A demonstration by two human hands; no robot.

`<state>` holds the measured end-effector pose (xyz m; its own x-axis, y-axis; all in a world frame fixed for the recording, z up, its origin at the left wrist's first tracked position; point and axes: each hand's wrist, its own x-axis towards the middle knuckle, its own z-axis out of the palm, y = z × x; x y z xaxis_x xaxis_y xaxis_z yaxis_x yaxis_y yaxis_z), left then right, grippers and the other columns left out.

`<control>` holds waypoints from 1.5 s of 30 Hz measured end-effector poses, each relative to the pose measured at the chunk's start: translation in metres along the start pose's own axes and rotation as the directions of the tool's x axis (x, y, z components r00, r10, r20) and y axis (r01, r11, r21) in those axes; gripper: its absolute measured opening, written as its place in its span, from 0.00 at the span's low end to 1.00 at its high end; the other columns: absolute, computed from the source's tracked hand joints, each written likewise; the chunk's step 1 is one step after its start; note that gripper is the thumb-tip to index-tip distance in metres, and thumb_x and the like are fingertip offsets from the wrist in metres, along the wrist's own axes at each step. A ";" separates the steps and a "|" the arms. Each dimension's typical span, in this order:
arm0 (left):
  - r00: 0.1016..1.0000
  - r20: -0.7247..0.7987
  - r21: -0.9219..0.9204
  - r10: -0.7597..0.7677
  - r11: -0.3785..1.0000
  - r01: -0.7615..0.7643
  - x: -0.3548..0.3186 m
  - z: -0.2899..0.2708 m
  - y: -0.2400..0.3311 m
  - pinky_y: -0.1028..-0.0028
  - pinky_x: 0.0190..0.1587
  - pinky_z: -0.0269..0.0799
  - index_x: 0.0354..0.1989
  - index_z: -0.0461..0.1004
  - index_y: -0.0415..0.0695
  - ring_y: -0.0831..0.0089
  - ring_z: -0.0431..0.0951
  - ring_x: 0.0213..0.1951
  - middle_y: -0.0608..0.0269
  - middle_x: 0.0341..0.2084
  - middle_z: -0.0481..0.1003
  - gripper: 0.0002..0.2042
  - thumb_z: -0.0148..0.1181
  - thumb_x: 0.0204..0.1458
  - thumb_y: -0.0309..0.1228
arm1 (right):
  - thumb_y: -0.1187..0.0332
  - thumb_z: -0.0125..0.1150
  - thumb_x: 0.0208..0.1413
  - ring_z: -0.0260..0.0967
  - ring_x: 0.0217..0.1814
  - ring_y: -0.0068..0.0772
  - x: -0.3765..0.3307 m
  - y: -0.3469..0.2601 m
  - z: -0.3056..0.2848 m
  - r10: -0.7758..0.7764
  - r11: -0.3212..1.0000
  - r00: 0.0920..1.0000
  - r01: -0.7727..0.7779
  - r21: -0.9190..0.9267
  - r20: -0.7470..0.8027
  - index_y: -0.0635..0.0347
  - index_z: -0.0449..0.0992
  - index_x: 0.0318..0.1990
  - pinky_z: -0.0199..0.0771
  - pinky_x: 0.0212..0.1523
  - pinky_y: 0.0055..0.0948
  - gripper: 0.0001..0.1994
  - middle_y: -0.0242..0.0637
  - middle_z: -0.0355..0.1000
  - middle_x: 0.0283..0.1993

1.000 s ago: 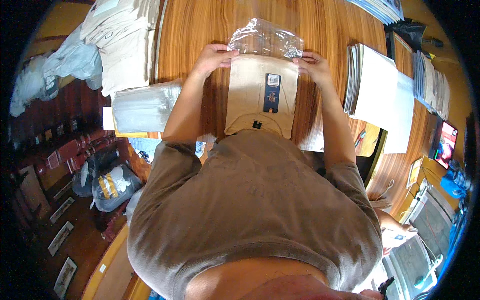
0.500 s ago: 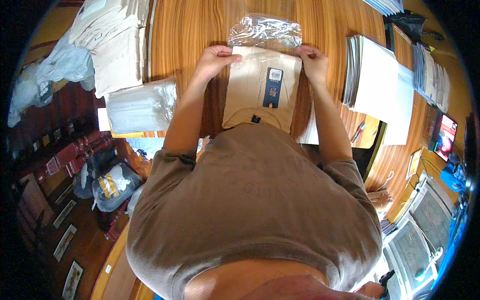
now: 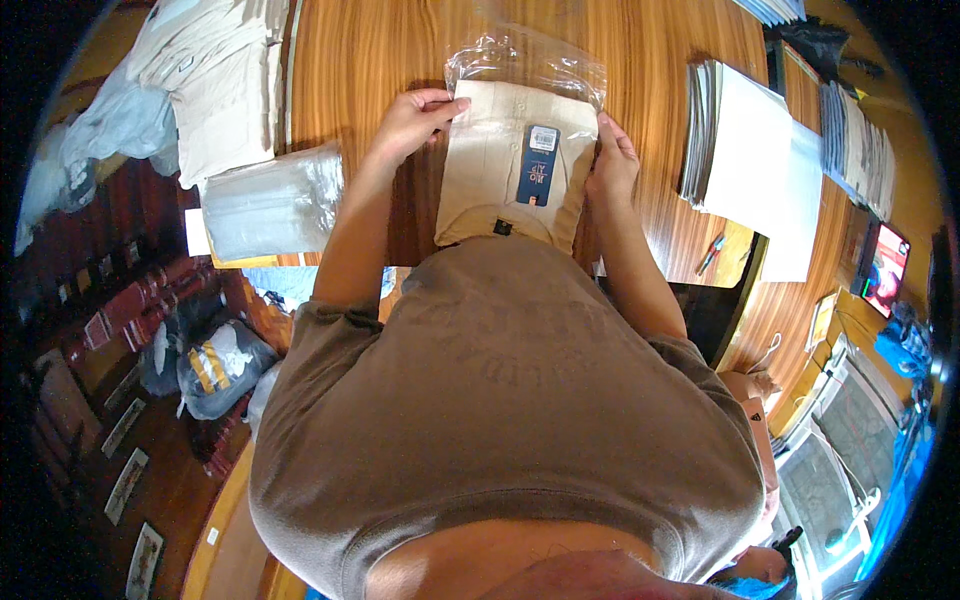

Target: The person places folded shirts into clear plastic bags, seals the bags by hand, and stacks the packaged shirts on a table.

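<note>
A folded beige shirt (image 3: 480, 150) lies in a clear plastic bag (image 3: 560, 65) on the wooden table, close against my body. A dark blue hang tag (image 3: 539, 166) with a white label rests on its front. The bag's loose end stretches past the shirt's far edge. My left hand (image 3: 415, 122) pinches the bag at the far left corner of the shirt, thumb on top. On the opposite side, my right hand (image 3: 612, 158) grips the bag's right edge near the far corner, its fingers partly hidden by the hand.
A stack of clear bags (image 3: 275, 205) lies left of my left forearm, with folded beige shirts (image 3: 225, 110) beyond it. White sheets (image 3: 750, 140) are stacked at the right. Small snips (image 3: 711, 254) lie near the right front edge. A lit phone (image 3: 885, 270) stands farther right.
My right hand has slid nearer to me along the bag's right edge. The shirt has shifted slightly away from me, and less of the bag's loose end shows beyond it.
</note>
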<state>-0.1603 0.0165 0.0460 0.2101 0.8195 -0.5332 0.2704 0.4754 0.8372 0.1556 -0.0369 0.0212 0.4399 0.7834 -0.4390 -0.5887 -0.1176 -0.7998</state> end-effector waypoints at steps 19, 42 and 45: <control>0.989 0.143 0.046 0.036 0.998 -0.043 -0.051 -0.008 -0.036 0.73 0.46 0.78 0.47 0.86 0.37 0.77 0.83 0.39 0.61 0.37 0.86 0.15 0.73 0.59 0.36 | 0.68 0.71 0.64 0.81 0.43 0.32 -0.067 -0.031 -0.051 -0.137 0.362 0.881 0.470 -0.805 0.453 0.64 0.83 0.51 0.80 0.51 0.30 0.12 0.39 0.84 0.41; 0.965 0.243 0.340 0.095 0.924 -0.177 -0.176 0.016 -0.064 0.67 0.41 0.77 0.42 0.83 0.41 0.68 0.81 0.35 0.55 0.34 0.82 0.09 0.65 0.64 0.34 | 0.75 0.68 0.61 0.80 0.52 0.46 -0.123 -0.054 -0.100 0.253 0.323 0.694 0.597 -0.734 0.675 0.60 0.83 0.45 0.80 0.51 0.37 0.06 0.44 0.78 0.47; 0.954 0.288 0.279 -0.087 0.960 0.004 -0.181 0.016 -0.062 0.68 0.29 0.76 0.44 0.84 0.44 0.69 0.78 0.22 0.58 0.28 0.82 0.13 0.65 0.64 0.41 | 0.74 0.66 0.64 0.81 0.49 0.45 -0.131 -0.056 -0.099 0.416 0.335 0.749 0.401 -0.853 0.516 0.63 0.82 0.45 0.79 0.51 0.35 0.05 0.46 0.80 0.43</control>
<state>-0.1998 -0.1666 0.0889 0.4473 0.6478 -0.6166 0.5223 0.3704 0.7681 0.1985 -0.1932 0.0830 -0.2649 0.8528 -0.4500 0.5571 -0.2456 -0.7933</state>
